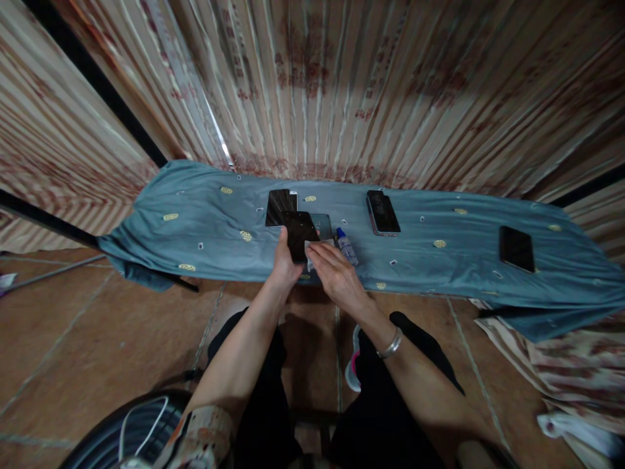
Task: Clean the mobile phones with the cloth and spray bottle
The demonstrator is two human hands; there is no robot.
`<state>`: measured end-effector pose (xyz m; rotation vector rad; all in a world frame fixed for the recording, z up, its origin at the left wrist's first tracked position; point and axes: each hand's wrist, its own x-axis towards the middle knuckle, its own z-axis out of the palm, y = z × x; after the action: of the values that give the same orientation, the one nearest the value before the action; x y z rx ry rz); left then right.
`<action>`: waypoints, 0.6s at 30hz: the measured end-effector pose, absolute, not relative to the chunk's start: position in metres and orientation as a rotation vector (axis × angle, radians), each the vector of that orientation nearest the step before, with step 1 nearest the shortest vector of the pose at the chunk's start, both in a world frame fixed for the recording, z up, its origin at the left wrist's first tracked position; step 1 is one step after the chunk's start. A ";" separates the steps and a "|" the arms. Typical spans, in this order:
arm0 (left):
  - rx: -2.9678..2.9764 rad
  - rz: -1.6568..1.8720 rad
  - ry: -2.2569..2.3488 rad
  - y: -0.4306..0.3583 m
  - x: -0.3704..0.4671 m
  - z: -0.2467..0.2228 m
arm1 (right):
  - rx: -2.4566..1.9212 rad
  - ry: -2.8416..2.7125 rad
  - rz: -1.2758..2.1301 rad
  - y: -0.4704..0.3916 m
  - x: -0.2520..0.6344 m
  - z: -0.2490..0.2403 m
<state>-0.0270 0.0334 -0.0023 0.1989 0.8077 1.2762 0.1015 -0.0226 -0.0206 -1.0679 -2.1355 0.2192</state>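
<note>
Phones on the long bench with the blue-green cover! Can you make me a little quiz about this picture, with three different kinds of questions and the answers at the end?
1. True or false: the left hand is holding a dark phone.

2. What is at the fingertips of the right hand?
A) a yellow brush
B) a white tissue or cloth
C) a red sponge

3. Fill in the gap: the small bottle on the blue-green cover has a ____ cap.

Key: 1. True. 2. B. 3. blue.
</note>
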 end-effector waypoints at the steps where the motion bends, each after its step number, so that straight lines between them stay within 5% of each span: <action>1: 0.204 1.266 0.801 0.034 -0.028 -0.003 | -1.077 -2.125 0.233 -0.022 0.103 -0.021; 18: 0.143 1.337 0.896 0.039 -0.036 0.000 | -1.173 -1.168 1.064 0.005 0.089 -0.053</action>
<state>-0.0358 0.0385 0.0003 0.1435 0.8960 1.3373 0.0891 0.0050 -0.0525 -1.1728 -1.1677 1.0636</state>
